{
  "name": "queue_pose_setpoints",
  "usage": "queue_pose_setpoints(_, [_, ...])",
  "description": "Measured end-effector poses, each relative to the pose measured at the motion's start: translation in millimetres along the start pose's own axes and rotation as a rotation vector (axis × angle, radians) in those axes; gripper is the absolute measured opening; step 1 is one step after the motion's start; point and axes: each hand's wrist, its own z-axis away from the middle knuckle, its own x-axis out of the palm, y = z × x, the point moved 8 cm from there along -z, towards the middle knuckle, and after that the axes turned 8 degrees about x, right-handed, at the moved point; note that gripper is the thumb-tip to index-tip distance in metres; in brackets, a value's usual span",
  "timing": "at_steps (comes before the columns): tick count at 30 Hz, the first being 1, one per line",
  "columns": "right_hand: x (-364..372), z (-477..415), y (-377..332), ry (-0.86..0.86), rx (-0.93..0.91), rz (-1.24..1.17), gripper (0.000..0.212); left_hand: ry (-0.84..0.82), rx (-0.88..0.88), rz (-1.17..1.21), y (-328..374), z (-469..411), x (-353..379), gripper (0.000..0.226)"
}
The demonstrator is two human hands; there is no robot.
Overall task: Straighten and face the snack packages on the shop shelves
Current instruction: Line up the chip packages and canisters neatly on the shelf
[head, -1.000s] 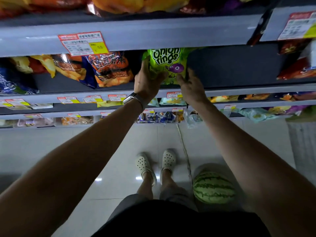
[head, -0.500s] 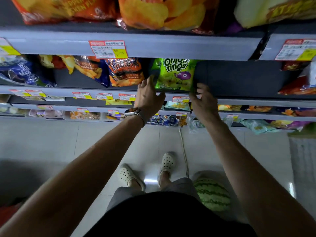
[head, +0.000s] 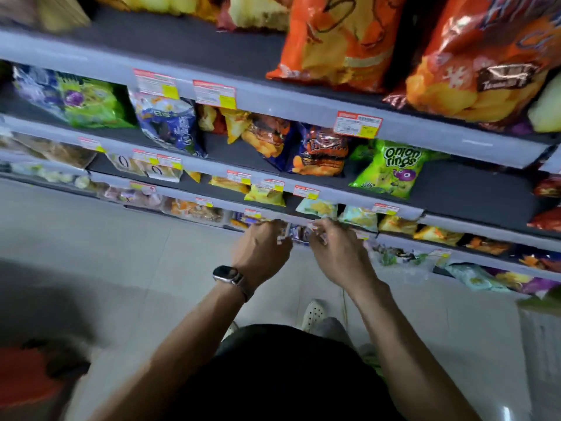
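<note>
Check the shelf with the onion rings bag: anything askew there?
Yes. The onion rings bag stands front-out, but the blue-and-orange bags to its left slump sideways against each other, labels slanted rather than facing front.

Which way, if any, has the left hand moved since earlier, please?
Yes: the left hand dropped from the onion rings bag to small packets well below it.

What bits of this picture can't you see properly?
All in the head view:
The small blue packets are mostly hidden behind the left hand and right hand; blur hides whether the fingers grip them.
The price tags have print too small and blurred to read.
The orange bags are cut off by the top edge.
The orange shape on the floor is too blurred to identify.
</note>
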Motion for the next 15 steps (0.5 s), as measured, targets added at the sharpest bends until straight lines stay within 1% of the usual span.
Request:
queue_pose_setpoints(2, [25.3, 16.2, -35.8, -0.029, -0.058, 0.073, 0.030, 0.038, -0.046, 0.036, -27.0, 25.7, -20.8, 0.027])
queue_pose_setpoints(4, [48.7, 31.3, -68.3, -0.068, -0.100, 0.130, 0.033, 0.051, -0.099, 0.027, -54.7, 49.3, -40.5, 0.036])
queue_pose_setpoints(7, [76.2, 50.0, -109.0, -0.113, -0.137, 0.179, 0.037, 0.070, -0.140, -0.006, -96.4, 79.1, -67.2, 0.042])
queue_pose_setpoints(12, [99.8, 61.6, -164.3, -0.061, -0.246, 0.259, 0.038, 0.050, -0.225, -0.102, -151.4, 110.2, -102.4, 0.044])
queue_pose_setpoints(15, [113.6, 55.6, -191.8, -0.081, -0.295, 0.275, 0.036, 0.037, -0.283, -0.120, -175.2, 115.2, -115.0, 0.044])
